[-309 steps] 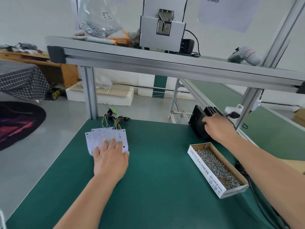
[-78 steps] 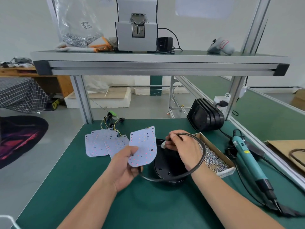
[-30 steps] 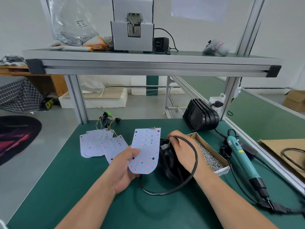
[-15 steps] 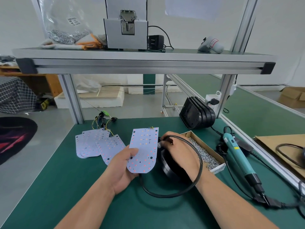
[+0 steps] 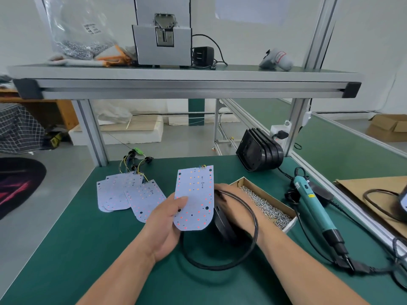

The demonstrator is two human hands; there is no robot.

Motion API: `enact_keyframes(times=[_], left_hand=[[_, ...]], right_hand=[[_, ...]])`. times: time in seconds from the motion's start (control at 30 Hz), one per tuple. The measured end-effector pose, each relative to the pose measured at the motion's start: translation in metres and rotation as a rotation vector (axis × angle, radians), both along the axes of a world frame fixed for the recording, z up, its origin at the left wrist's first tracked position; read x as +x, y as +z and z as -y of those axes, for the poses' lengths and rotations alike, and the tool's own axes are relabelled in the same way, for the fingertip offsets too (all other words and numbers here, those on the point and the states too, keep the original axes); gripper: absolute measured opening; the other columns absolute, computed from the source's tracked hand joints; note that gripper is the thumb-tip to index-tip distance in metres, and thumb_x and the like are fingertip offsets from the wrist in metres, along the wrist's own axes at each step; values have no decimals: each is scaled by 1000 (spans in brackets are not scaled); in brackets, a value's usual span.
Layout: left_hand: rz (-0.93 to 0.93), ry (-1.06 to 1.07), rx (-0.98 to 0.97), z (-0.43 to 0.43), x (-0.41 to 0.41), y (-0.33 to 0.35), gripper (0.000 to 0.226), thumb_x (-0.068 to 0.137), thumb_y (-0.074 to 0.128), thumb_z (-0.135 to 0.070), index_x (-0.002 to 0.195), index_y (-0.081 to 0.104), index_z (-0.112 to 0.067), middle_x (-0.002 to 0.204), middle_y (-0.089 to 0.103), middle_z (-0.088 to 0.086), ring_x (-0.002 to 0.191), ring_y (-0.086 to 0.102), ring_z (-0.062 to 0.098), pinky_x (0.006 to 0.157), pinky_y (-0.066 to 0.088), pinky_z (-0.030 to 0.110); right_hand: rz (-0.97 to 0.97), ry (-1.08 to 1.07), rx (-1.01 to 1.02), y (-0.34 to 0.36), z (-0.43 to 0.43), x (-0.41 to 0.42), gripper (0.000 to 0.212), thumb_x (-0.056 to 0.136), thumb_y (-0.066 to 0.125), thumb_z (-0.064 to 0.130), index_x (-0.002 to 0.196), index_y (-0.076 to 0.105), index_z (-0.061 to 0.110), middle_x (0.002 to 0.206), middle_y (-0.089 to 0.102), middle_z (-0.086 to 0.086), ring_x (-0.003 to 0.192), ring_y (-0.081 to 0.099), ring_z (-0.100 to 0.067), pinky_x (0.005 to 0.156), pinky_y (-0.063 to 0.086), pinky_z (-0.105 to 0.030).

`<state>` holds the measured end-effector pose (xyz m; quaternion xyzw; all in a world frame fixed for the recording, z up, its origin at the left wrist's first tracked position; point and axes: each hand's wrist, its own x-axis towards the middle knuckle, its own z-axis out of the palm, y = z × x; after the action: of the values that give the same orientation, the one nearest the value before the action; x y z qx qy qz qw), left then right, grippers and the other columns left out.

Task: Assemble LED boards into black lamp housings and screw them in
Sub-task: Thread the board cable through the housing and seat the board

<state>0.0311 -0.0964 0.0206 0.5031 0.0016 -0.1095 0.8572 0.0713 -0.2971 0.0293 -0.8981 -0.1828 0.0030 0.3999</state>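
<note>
Now the left hand (image 5: 167, 223) pinches a white board (image 5: 195, 199) by its edge and holds it up just beside the housing (image 5: 222, 225). The right hand (image 5: 236, 208) grips the top of the black housing, which stands tipped on its edge on the green bench (image 5: 88, 249). A black cable (image 5: 220, 266) loops round the housing and the right wrist. That loop could snag the wrist and pull the housing over. The board could go in crooked. The box (image 5: 264, 203) of screws sits right beside the right arm, so a bump could spill them.
</note>
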Motion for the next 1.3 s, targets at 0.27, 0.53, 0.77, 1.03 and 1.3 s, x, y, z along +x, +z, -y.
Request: enact_keyframes(times=[0.27,0.53,0.77,1.03,1.3], left_hand=[[-13,13,62,-13,4,-4,38,93,57,-24,124,77,-27,137,72,7,111,74,21,77,61,31],[-34,-33,78,-21,10,-6,35,91,61,-27,121,79,-27,136,73,6,113,74,21,83,62,30],[-79,-42,38,-25,11,-13,38,89,62,-25,123,78,-24,136,72,8,111,74,23,81,62,33],[-131,66,26,-42,20,-15,44,93,57,-16,135,68,-6,134,73,16,108,74,30,85,59,41],[-139,78,-9,-53,20,-12,53,88,58,-20,138,64,-3,135,71,19,106,74,34,85,61,43]], right_hand=[[413,83,-617,12,-10,3,8,98,51,19,90,53,22,87,58,-7,79,55,-32,64,36,-37],[331,-47,-554,3,-16,1,25,100,51,27,117,65,15,116,69,-6,104,64,-29,80,42,-29],[242,-120,-514,-7,-10,16,26,107,46,12,126,64,9,122,68,-14,109,67,-33,76,41,-32],[441,59,-490,8,17,13,17,98,47,29,96,64,27,88,63,14,85,61,-13,76,47,-32],[-115,23,391,18,31,14,37,103,45,11,112,77,27,112,79,8,112,72,-10,107,47,-34]])
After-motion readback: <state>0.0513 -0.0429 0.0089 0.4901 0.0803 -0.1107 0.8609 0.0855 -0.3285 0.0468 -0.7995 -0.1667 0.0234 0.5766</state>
